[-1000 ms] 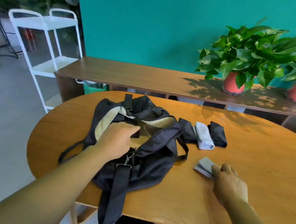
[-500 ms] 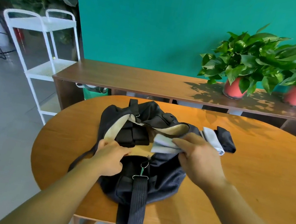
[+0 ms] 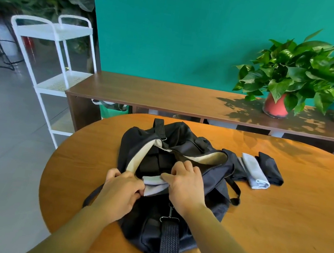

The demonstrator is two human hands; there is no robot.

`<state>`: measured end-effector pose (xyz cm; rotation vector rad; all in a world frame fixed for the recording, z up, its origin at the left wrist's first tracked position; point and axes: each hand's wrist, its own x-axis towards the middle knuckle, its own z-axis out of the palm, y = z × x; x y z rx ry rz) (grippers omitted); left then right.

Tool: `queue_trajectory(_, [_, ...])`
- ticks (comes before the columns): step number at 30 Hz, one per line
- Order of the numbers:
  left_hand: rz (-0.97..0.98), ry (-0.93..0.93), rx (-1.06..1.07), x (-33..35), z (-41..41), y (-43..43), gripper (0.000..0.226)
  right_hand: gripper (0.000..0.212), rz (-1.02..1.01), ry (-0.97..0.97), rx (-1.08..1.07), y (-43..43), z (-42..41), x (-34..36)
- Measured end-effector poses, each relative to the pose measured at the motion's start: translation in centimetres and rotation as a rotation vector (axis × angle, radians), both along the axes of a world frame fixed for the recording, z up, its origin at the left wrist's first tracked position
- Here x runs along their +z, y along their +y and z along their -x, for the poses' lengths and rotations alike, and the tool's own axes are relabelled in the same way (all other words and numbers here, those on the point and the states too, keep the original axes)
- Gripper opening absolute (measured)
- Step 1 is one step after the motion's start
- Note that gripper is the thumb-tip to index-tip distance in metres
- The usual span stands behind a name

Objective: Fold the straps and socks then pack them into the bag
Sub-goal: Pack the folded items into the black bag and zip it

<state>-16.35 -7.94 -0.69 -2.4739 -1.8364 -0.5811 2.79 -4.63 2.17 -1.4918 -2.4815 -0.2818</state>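
A black duffel bag (image 3: 213, 184) lies open on the round wooden table (image 3: 278, 220), its cream lining showing. My left hand (image 3: 120, 191) grips the bag's near rim and touches a folded light grey sock (image 3: 155, 184). My right hand (image 3: 185, 184) holds that sock at the bag's opening, fingers over it. Black folded straps (image 3: 151, 163) lie inside the bag. To the right of the bag lie a black folded sock (image 3: 236, 165), a light grey folded sock (image 3: 255, 173) and another black folded sock (image 3: 270, 167).
The bag's wide black shoulder strap (image 3: 168, 249) hangs over the table's near edge. A dark wooden sideboard (image 3: 166, 97) behind the table carries two potted plants (image 3: 280, 78). A white metal shelf cart (image 3: 47, 59) stands at the left.
My right hand has carried the light grey sock from the table to the bag's near rim. My left hand has shifted along the rim and now touches the sock.
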Motion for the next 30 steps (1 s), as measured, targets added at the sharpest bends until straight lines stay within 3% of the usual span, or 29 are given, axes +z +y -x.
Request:
queue_trajectory(6, [0.373,-0.071,-0.145,1.5,1.6,0.3,0.03,0.022,0.184,-0.154,0.078,0.7,0.8,-0.2])
queue_trajectory(9, [0.453,-0.079,-0.164,2.5,1.2,0.2,0.026,0.025,0.273,-0.238,0.075,1.5,0.8,0.3])
queue_trajectory(14, [0.498,-0.183,-0.229,4.4,0.8,0.0,0.019,0.023,0.279,-0.284,0.073,1.9,0.9,1.3])
queue_trajectory(18, [0.519,-0.151,-0.205,4.7,0.5,-0.2,0.019,0.006,0.227,-0.295,0.052,1.2,1.7,1.4])
queue_trajectory(22, [0.52,-0.199,-0.183,4.1,0.3,-0.6,0.021,0.031,0.183,-0.282,-0.06,0.7,2.6,1.4])
queue_trajectory(25, [0.496,-0.246,-0.193,4.5,0.0,-0.7,0.017,0.02,0.154,-0.278,-0.059,0.4,3.2,1.5])
queue_trajectory(28, [0.474,-0.259,-0.221,5.2,0.0,-0.5,0.017,0.012,0.253,-0.223,-0.033,0.0,3.6,1.6])
queue_trajectory(30, [0.494,-0.244,-0.209,5.3,0.3,-0.4,0.019,0.024,0.464,-0.112,-0.077,0.4,3.1,1.9])
